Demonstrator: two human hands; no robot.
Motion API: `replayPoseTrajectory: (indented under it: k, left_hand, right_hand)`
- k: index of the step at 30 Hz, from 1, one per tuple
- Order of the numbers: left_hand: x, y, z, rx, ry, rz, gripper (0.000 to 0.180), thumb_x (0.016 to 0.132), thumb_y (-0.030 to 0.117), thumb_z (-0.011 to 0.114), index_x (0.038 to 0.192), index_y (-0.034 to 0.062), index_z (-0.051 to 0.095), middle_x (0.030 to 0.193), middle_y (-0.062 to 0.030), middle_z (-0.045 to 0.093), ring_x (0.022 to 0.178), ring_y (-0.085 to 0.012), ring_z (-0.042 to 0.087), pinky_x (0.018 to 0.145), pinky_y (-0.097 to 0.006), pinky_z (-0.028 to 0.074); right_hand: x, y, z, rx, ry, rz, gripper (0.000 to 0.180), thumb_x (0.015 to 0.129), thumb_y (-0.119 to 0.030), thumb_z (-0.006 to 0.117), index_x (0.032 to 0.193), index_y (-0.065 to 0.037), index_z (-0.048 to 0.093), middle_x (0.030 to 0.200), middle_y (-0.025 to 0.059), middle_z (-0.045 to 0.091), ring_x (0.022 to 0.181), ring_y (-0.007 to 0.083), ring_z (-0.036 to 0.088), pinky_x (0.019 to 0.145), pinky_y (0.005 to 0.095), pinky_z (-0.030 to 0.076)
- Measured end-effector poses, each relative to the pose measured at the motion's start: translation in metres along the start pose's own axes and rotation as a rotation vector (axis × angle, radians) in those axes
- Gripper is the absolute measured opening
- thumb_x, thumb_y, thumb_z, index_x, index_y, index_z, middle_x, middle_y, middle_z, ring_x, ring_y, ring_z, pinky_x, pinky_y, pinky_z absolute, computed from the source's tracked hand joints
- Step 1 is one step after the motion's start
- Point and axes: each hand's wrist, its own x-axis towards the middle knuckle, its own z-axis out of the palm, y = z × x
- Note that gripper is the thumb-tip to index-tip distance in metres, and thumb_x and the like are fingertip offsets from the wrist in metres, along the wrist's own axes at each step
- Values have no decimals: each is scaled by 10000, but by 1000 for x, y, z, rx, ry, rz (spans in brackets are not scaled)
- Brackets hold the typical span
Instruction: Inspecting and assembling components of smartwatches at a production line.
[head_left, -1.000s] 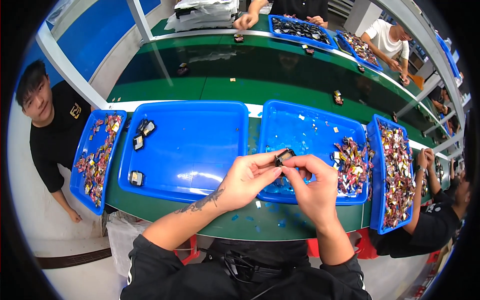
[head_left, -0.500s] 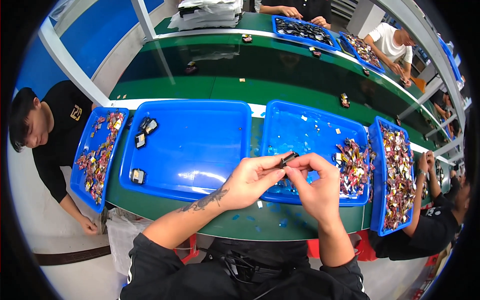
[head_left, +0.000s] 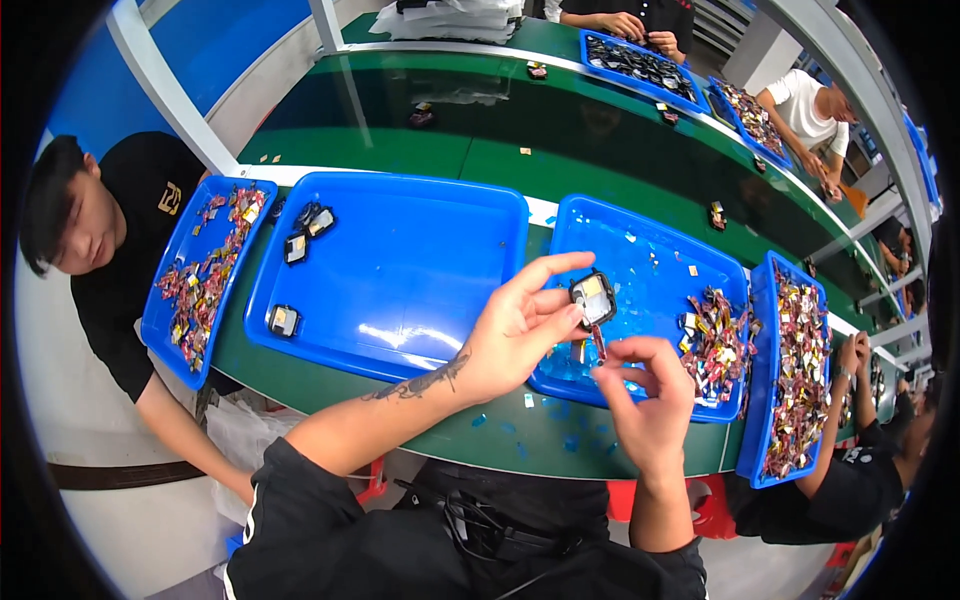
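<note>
Between the thumb and fingers of my left hand (head_left: 520, 325) is a small black-rimmed case (head_left: 594, 297), its pale inner face turned up. A thin dark-red strip (head_left: 598, 342) hangs from the case's lower edge. The thumb and forefinger of my right hand (head_left: 650, 400) are pinched at the strip's lower end. Both hands are above the near edge of a blue tray (head_left: 735, 270) that holds blue film scraps and a heap of small reddish parts (head_left: 717, 350). In the wide blue tray (head_left: 400, 180) to the left lie several similar black cases (head_left: 284, 320).
Full trays of reddish parts stand at far left (head_left: 190, 368) and far right (head_left: 758, 420). Scattered pieces lie on the green belt (head_left: 500, 165) beyond a pale rail. A co-worker (head_left: 110, 220) is close on my left; others work across the belt and on the right.
The black case has tilted, now showing its pale inside and a red strip. My right hand has moved down and away from it. The view has shifted slightly, and the left co-worker's arm reaches nearer.
</note>
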Motion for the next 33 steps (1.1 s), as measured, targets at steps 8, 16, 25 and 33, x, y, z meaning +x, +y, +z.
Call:
replayPoseTrajectory:
  k: [8,16,25,33]
  left_hand:
    - [-8,12,-4,609,-113,230,324,929,-65,509,1212,18,642,1149,-134,614,1067,-179,602,874,-273,485]
    - [-4,8,-8,449,-38,117,306,946,-48,502,1215,13,635,1155,-120,601,1052,-159,598,877,-253,480]
    - [-5,13,-8,993,-123,560,311,809,-45,677,1102,58,703,1144,-146,613,960,-259,664,762,-312,570]
    - [-4,9,-8,1084,-81,686,273,777,-21,707,1046,24,693,1094,-144,631,927,-274,669,749,-331,573]
  right_hand:
    - [5,-2,-1,504,27,263,220,822,56,694,1025,29,613,940,85,633,866,136,641,755,252,564]
    - [5,6,10,-66,58,-158,304,781,86,695,1067,30,613,924,97,641,829,146,655,732,254,558]
    - [17,2,-3,690,-62,324,238,869,53,635,1096,41,561,929,98,660,822,130,661,755,238,547]
    - [13,5,-6,386,-43,290,100,884,8,647,969,48,612,929,76,664,817,111,635,729,256,554]
